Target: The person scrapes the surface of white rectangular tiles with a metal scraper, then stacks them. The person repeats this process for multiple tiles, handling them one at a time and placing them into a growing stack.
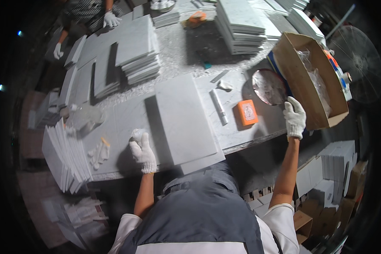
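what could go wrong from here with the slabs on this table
The two stacked slabs jut slightly past the near edge of the table, so a bump there could shift or chip them. The standing slabs tilt together near its left corner and might topple if knocked.

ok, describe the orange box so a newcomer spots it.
On the worktable, find the big open cardboard box at right. Left of it, between the slim white tube and the right hand, lies the small orange box. Bright orange, pale-panelled: nothing beside it matches.
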A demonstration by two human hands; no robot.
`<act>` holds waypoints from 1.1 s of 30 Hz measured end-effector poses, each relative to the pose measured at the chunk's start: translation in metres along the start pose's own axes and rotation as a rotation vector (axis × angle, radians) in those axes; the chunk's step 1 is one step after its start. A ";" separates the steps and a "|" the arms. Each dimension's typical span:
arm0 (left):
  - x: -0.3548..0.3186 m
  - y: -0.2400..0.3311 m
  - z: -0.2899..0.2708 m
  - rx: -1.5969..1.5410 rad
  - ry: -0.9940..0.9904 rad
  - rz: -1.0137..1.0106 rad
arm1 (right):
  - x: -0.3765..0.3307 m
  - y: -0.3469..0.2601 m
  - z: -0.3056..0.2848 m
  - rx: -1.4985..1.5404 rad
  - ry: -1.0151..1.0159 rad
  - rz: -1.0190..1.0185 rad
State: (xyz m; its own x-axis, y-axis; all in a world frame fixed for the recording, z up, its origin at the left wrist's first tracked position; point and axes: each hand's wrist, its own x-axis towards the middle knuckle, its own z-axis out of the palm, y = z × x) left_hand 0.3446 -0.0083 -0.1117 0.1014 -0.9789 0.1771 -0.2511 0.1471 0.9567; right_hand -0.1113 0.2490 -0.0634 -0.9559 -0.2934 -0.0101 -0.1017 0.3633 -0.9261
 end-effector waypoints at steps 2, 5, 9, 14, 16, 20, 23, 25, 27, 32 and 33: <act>-0.014 0.021 0.015 -0.013 -0.092 0.056 | -0.003 0.007 0.005 -0.004 0.034 -0.018; -0.025 0.041 0.039 0.070 -0.282 0.179 | 0.000 0.016 0.017 0.013 0.091 -0.032; -0.036 0.046 0.069 -0.021 -0.455 0.147 | 0.009 0.020 0.030 -0.124 0.084 -0.181; -0.045 0.041 0.091 -0.153 -0.483 0.111 | 0.014 0.015 0.041 -0.170 0.031 -0.088; -0.043 0.039 0.091 -0.133 -0.490 0.098 | 0.018 0.016 0.046 -0.169 0.013 -0.098; -0.042 0.034 0.086 -0.099 -0.518 0.041 | 0.026 0.023 0.057 -0.210 0.030 -0.230; -0.043 0.031 0.087 -0.126 -0.511 0.065 | 0.028 0.026 0.062 -0.175 0.010 -0.197; -0.043 0.031 0.087 -0.145 -0.502 0.025 | 0.027 0.023 0.063 -0.071 -0.029 -0.080; -0.042 0.032 0.088 -0.124 -0.503 0.062 | 0.024 0.019 0.064 0.092 -0.073 0.031; -0.042 0.042 0.088 -0.008 -0.522 0.042 | 0.019 0.011 0.064 0.132 -0.101 0.110; -0.042 0.044 0.089 -0.005 -0.502 0.024 | 0.019 0.011 0.064 0.164 -0.117 0.138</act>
State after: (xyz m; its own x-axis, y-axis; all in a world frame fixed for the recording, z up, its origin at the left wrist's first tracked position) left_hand 0.2434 0.0270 -0.0978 -0.3806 -0.9223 0.0677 -0.2425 0.1701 0.9551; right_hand -0.1133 0.1908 -0.0981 -0.9183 -0.3547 -0.1757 0.0832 0.2611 -0.9617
